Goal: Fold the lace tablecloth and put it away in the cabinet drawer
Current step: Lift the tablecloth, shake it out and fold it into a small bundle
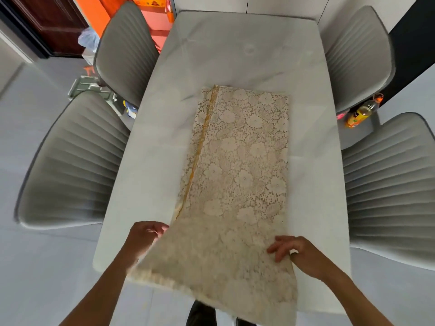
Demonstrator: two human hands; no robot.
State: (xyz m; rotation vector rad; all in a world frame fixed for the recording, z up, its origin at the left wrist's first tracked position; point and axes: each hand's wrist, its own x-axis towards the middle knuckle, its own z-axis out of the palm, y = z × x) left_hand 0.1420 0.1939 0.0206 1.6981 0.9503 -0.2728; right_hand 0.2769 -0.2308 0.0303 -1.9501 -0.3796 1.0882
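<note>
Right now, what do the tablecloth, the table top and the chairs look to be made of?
Tablecloth: cream openwork lace, seemingly a textile; floral cut-outs show the surface beneath, and a yellowish band runs along one edge.
Table top: white, smooth and glossy, with faint grey veining and soft reflections; possibly marble or sintered stone, hard to tell.
Chairs: grey, ribbed padded upholstery with a slight sheen, perhaps faux leather.

White marble-look rectangular table (153, 161) with one cloth on it.

A cream floral lace tablecloth (237, 165), folded into a long strip with a yellow trim line along its left side, lies lengthwise down the tabletop's middle; its far end stops mid-table, its near end, blurred, hangs past the near edge.
</note>
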